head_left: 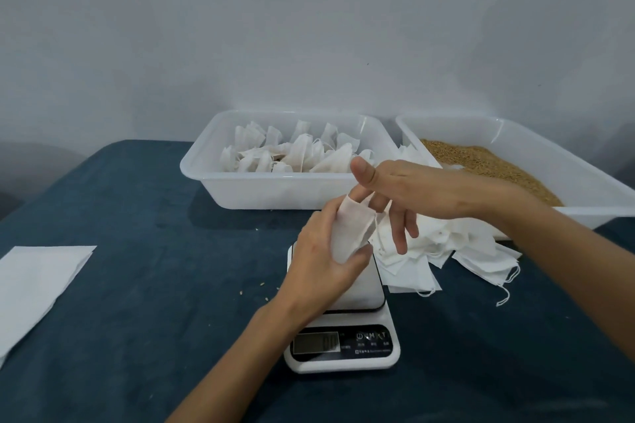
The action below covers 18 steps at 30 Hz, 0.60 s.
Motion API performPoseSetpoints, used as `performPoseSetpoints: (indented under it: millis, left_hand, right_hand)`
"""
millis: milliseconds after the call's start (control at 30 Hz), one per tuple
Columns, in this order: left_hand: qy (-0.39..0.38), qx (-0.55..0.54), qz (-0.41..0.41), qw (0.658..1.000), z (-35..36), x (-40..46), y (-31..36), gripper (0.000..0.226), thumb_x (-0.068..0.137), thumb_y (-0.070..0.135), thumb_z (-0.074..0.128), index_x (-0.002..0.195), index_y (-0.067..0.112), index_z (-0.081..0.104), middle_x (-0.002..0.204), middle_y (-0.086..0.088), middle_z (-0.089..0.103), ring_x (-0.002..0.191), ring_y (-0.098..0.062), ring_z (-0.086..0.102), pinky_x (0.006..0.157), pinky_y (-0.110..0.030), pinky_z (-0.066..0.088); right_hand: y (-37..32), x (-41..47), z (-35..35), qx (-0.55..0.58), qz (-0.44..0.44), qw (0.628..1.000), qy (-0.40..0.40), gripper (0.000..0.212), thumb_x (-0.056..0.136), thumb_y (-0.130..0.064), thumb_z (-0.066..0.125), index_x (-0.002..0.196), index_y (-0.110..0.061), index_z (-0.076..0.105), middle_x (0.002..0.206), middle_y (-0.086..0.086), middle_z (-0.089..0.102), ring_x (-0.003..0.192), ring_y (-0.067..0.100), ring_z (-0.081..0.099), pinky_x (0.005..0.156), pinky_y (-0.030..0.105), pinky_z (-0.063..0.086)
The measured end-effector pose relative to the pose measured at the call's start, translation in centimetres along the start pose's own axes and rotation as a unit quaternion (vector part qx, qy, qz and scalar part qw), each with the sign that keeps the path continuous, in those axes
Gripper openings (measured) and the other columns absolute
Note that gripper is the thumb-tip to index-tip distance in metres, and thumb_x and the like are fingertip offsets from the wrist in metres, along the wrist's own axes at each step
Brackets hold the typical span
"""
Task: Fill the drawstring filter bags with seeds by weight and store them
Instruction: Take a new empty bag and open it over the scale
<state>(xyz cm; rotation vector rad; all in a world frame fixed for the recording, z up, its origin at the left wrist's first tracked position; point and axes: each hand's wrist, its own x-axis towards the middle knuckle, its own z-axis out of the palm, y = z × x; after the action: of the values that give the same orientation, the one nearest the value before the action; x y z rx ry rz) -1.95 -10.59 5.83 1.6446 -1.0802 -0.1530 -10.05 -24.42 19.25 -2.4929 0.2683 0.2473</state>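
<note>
My left hand [321,259] grips a white drawstring filter bag [350,228] above the white digital scale [347,343]. My right hand [395,189] is over it, with one or two fingers pushed into the bag's mouth and the other fingers spread downward. A loose pile of empty filter bags [443,251] lies just right of the scale. Behind it, a white tray [515,134] holds brown seeds [481,158]. Another white tray [206,168] at the back centre holds several filled, tied bags [292,151].
A white sheet of paper or cloth [34,288] lies at the table's left edge. A few stray seeds [261,288] dot the dark blue tablecloth [154,285] left of the scale. A plain wall stands behind the trays.
</note>
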Motion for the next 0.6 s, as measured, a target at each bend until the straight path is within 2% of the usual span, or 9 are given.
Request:
performPoseSetpoints:
  millis: [67, 133, 267, 367, 433, 500, 567, 600]
  left_hand:
    - [0.018, 0.002, 0.002, 1.0, 0.0, 0.0, -0.1, 0.05, 0.085, 0.031, 0.069, 0.133, 0.031, 0.054, 0.119, 0.019, 0.062, 0.114, -0.011, 0.058, 0.094, -0.03, 0.048]
    - [0.017, -0.011, -0.005, 1.0, 0.1, 0.0, 0.1, 0.045, 0.087, 0.036, 0.066, 0.131, 0.031, 0.056, 0.119, 0.017, 0.063, 0.116, -0.011, 0.058, 0.095, -0.032, 0.048]
    - [0.003, -0.029, -0.015, 0.999, 0.6, -0.2, 0.3, 0.039, 0.089, 0.038, 0.063, 0.126, 0.029, 0.058, 0.12, 0.008, 0.065, 0.116, -0.011, 0.06, 0.097, -0.036, 0.05]
    - [0.002, -0.028, -0.028, 0.999, 0.8, -0.1, 0.2, 0.041, 0.085, 0.034, 0.069, 0.124, 0.03, 0.057, 0.119, 0.007, 0.066, 0.114, -0.01, 0.061, 0.095, -0.032, 0.05]
    - [-0.003, -0.051, -0.04, 0.998, 0.6, 0.0, 0.2, 0.044, 0.088, 0.027, 0.075, 0.125, 0.04, 0.056, 0.119, 0.017, 0.067, 0.114, -0.004, 0.061, 0.095, -0.025, 0.049]
    - [0.009, -0.076, -0.045, 0.996, 0.5, 0.1, 0.2, 0.04, 0.088, 0.024, 0.075, 0.12, 0.04, 0.057, 0.113, 0.022, 0.069, 0.107, -0.006, 0.064, 0.091, -0.025, 0.051]
    - [0.02, -0.103, -0.048, 0.993, 0.7, 0.2, 0.3, 0.036, 0.087, 0.026, 0.074, 0.118, 0.031, 0.059, 0.11, 0.017, 0.071, 0.106, -0.01, 0.066, 0.091, -0.031, 0.053]
    - [0.021, -0.114, -0.053, 0.992, 0.9, 0.2, 0.3, 0.036, 0.087, 0.025, 0.075, 0.118, 0.03, 0.059, 0.111, 0.017, 0.071, 0.107, -0.009, 0.066, 0.091, -0.03, 0.054]
  right_hand:
    - [-0.3, 0.0, -0.2, 0.002, -0.025, 0.999, -0.02, 0.103, 0.076, -0.088, 0.007, 0.1, -0.017, 0.078, 0.103, -0.001, 0.077, 0.064, 0.034, 0.071, 0.064, 0.031, 0.05]
    - [-0.6, 0.0, -0.1, 0.009, -0.035, 0.998, -0.056, 0.109, 0.08, -0.089, 0.003, 0.097, -0.013, 0.079, 0.102, -0.004, 0.077, 0.066, 0.033, 0.071, 0.061, 0.027, 0.051]
    - [-0.7, 0.4, 0.9, 0.013, -0.031, 0.99, -0.134, 0.107, 0.078, -0.086, 0.005, 0.1, -0.008, 0.075, 0.097, 0.003, 0.075, 0.07, 0.036, 0.073, 0.063, 0.028, 0.053]
    - [-0.5, 0.7, 1.1, -0.019, -0.004, 0.989, -0.146, 0.115, 0.073, -0.088, 0.006, 0.112, 0.002, 0.066, 0.107, 0.01, 0.069, 0.07, 0.034, 0.074, 0.061, 0.026, 0.055]
    - [-0.7, 0.7, 0.6, -0.04, 0.012, 0.988, -0.147, 0.116, 0.069, -0.092, 0.004, 0.121, -0.007, 0.064, 0.121, -0.004, 0.066, 0.067, 0.029, 0.074, 0.067, 0.028, 0.059]
    - [-0.8, 0.7, 0.1, -0.043, 0.011, 0.988, -0.146, 0.115, 0.069, -0.097, 0.003, 0.116, -0.015, 0.069, 0.125, -0.008, 0.068, 0.064, 0.027, 0.074, 0.074, 0.03, 0.059]
    - [-0.8, 0.7, -0.1, -0.038, 0.005, 0.988, -0.148, 0.114, 0.066, -0.101, 0.005, 0.106, -0.019, 0.074, 0.124, -0.005, 0.069, 0.064, 0.028, 0.074, 0.067, 0.023, 0.058]
    - [-0.7, 0.9, 0.0, -0.044, 0.006, 0.988, -0.15, 0.114, 0.061, -0.104, 0.007, 0.1, -0.021, 0.075, 0.121, -0.005, 0.07, 0.065, 0.028, 0.075, 0.062, 0.02, 0.057]
